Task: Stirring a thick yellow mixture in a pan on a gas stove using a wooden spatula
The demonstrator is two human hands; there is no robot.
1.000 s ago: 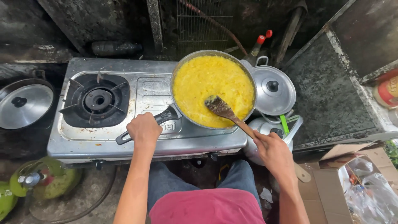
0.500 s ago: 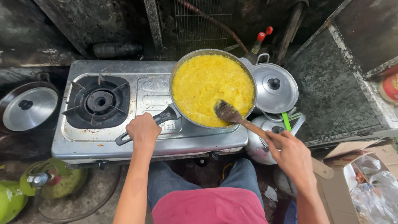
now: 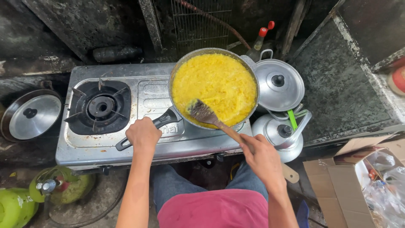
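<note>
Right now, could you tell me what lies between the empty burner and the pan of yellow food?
In the head view, only a bare embossed steel panel of the stove top separates the empty burner from the pan.

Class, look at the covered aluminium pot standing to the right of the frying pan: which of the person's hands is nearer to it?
Right. The right hand grips the wooden spatula just below and left of the covered pot. The left hand holds the pan handle, across the frying pan from it.
</note>
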